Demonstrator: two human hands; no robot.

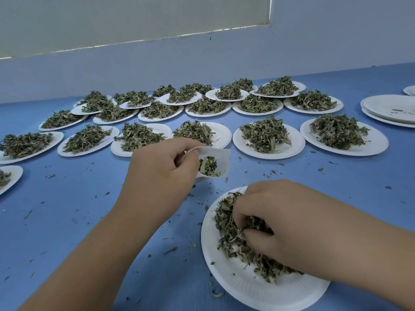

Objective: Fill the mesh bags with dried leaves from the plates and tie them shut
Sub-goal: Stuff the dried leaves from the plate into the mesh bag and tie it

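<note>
Fingers (173, 145) of the left hand (157, 169) curl round the rim of a small white mesh bag (224, 160). Thumb and forefinger pinch its mouth open, raised over the blue table (67, 221) in front of the nearest row of heaped plates (295, 142). To the right, the right hand (292, 221) is buried in the dried leaves (226, 234) on the near plate (247, 288), its fingers (247, 209) bent inward and closing on a pinch of the pile.

The step in hand appears to be filling, with tying a good way off: the bag holds only a small clump of leaves at its bottom, while most of its white fabric sags slack. The next move calls for lifting the gathered pinch clear of the plate and carrying it left to the open mouth. The left hand would need to keep that mouth wide and tilted toward the load, since loose fragments spill easily.

The leaves are grey-green, shredded and curled, light enough that crumbs already speckle the table around both hands. The bag is thin and limp, and its drawstring cannot be made out. At the far right a stack of empty plates (390, 108) sits apart from the heaped rows.
</note>
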